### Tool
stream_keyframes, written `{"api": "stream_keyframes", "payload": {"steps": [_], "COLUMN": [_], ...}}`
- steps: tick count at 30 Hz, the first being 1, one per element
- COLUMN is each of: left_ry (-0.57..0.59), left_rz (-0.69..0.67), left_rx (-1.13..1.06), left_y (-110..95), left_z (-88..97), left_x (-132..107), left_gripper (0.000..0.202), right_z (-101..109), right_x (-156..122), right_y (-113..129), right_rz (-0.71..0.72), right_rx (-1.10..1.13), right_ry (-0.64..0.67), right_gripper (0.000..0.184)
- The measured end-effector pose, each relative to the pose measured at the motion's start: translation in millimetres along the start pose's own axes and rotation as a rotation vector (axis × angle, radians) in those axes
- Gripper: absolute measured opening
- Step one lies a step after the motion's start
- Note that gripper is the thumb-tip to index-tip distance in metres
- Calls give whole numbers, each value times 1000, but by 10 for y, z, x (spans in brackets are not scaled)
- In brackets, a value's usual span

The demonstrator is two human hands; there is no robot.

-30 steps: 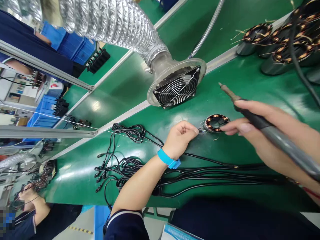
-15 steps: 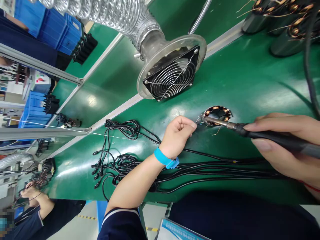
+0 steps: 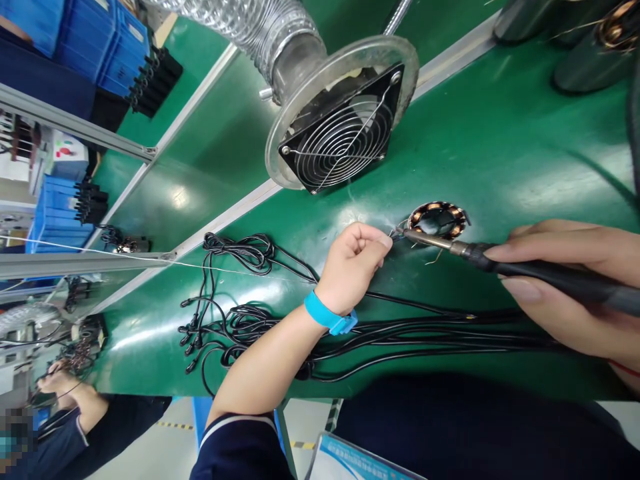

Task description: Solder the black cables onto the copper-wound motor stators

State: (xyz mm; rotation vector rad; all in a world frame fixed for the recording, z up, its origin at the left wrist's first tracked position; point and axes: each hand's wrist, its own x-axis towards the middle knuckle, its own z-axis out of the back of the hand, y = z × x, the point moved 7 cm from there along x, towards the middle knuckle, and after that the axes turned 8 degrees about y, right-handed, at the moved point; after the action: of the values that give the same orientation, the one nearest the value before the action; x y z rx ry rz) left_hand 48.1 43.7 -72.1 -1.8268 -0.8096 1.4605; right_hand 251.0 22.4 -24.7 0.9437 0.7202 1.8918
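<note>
Taking the wound ring (image 3: 454, 229) as the middle of the dial, I see a badge (image 3: 357, 463) closest to the wearer, down near seven o'clock. Beyond it, at six, black cables (image 3: 420, 333) run side by side along the near part of the green bench (image 3: 505, 167), their looped bundles and plugs spreading out toward eight and nine.

The left hand (image 3: 355, 260), with a blue wristband (image 3: 330, 313) behind it, sits at eight o'clock, thumb and fingers pinched narrow on thin wires (image 3: 397, 231) beside the ring. The right hand (image 3: 565, 280), at four, has its thumb and fingers closed around the dark handle of a soldering iron (image 3: 465, 251). The iron's tip reaches the wires at the ring's nine-o'clock edge; whether it touches them, I can't tell. The ring itself lies on the bench between the two hands, copper coils showing.

Farther off, a grilled fan (image 3: 345, 150) on a silver duct (image 3: 290, 27) hangs at ten; dark cylinders (image 3: 583, 70) stand between one and two. Farthest, blue crates (image 3: 100, 40) are at ten o'clock, and a co-worker's hand (image 3: 57, 381) is at eight
</note>
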Motion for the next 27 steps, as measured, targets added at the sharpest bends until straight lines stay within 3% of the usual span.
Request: {"api": "stream_keyframes", "payload": {"steps": [3,11,17,23,27], "left_ry": [4,17,23,18,23], "left_rz": [-10,-14,-18,0,-14], "left_rx": [-9,11,4,24,20], "left_y": [-1,4,14,21,17], "left_z": [-1,-4,-4,-2,-4], "left_x": [-6,4,-1,4,11], "left_gripper": [19,19,18,16,17], "right_z": [-56,-12,2,-23,14], "right_x": [-25,-21,-32,2,-30], "right_y": [67,59,44,50,-10], "right_rz": [170,186,142,200,193], "right_rx": [-22,-29,-16,-8,-31], "right_ry": [85,150,123,165,130], "right_gripper": [11,14,16,18,32]}}
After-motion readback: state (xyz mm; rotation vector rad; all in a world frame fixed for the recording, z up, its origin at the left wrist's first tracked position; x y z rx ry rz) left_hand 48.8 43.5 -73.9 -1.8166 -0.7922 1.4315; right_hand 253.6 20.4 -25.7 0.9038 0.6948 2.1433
